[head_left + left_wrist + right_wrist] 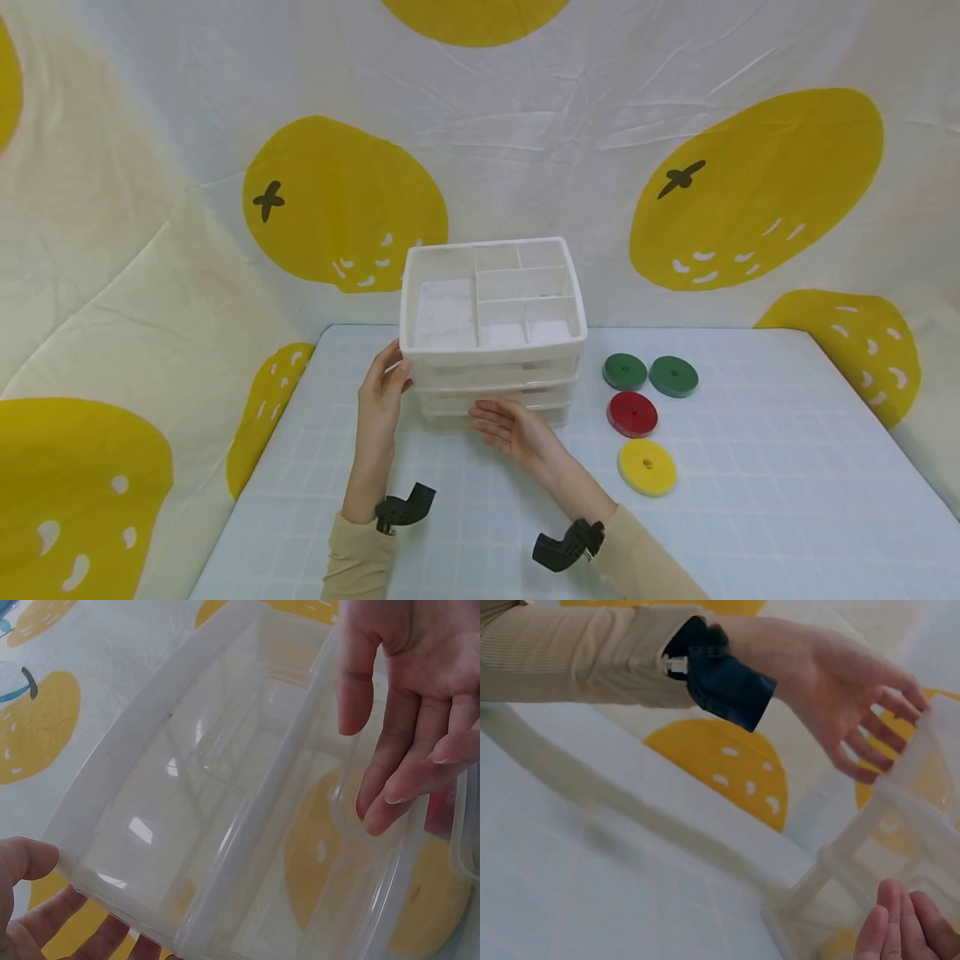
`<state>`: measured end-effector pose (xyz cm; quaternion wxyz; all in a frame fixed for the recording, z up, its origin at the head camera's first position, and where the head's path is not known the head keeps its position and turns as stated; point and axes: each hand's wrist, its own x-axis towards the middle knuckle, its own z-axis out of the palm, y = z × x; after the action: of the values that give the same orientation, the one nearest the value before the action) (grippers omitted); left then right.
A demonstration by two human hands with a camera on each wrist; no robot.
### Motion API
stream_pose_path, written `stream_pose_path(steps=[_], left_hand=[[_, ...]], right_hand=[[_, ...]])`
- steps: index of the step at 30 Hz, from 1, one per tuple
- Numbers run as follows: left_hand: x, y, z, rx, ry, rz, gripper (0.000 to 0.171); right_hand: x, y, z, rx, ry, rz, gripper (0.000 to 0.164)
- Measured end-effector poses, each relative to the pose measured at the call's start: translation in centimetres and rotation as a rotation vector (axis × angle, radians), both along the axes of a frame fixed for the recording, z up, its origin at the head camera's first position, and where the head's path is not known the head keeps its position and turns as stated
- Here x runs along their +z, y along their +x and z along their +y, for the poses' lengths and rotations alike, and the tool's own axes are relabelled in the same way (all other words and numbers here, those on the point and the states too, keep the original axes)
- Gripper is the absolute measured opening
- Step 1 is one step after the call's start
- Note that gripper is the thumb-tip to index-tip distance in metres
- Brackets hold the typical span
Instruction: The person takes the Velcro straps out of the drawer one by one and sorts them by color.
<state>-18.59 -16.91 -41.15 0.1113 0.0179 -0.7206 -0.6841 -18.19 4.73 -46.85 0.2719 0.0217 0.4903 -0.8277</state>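
A white drawer organizer point(491, 358) with clear drawer fronts stands at the back of the table, its divided top tray point(446, 312) uncovered. My left hand point(382, 387) rests against its left side, thumb at the front corner and fingers along the side wall. In front of the lower drawers is my right hand point(517, 429), palm turned inward and fingers nearly straight. The left wrist view puts the right fingertips point(371, 817) close before a clear drawer front point(300, 847); whether they touch it I cannot tell. The drawers look closed.
Right of the organizer lie flat round rolls with small center holes: two green rolls point(625, 372), a red roll point(632, 414) and a yellow roll point(647, 467). A light blue checked cloth covers the table point(757, 467). A white curtain point(525, 150) with yellow fruit prints hangs behind.
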Motion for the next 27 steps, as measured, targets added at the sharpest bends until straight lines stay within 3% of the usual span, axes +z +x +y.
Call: stream_pose_path(steps=[8,18,27], left_hand=[[-0.1,0.0,0.0,0.000,0.011,-0.005,0.040],[-0.1,0.0,-0.1,-0.004,-0.004,-0.011,0.040],[-0.1,-0.1,0.0,0.003,0.011,0.011,0.040]], right_hand=[[-0.6,0.3,0.2,0.010,-0.017,0.026,0.050],[-2.3,1.7,0.3,-0.014,-0.033,-0.042,0.043],[-3.5,2.3,0.0,-0.030,-0.023,-0.067,0.051]])
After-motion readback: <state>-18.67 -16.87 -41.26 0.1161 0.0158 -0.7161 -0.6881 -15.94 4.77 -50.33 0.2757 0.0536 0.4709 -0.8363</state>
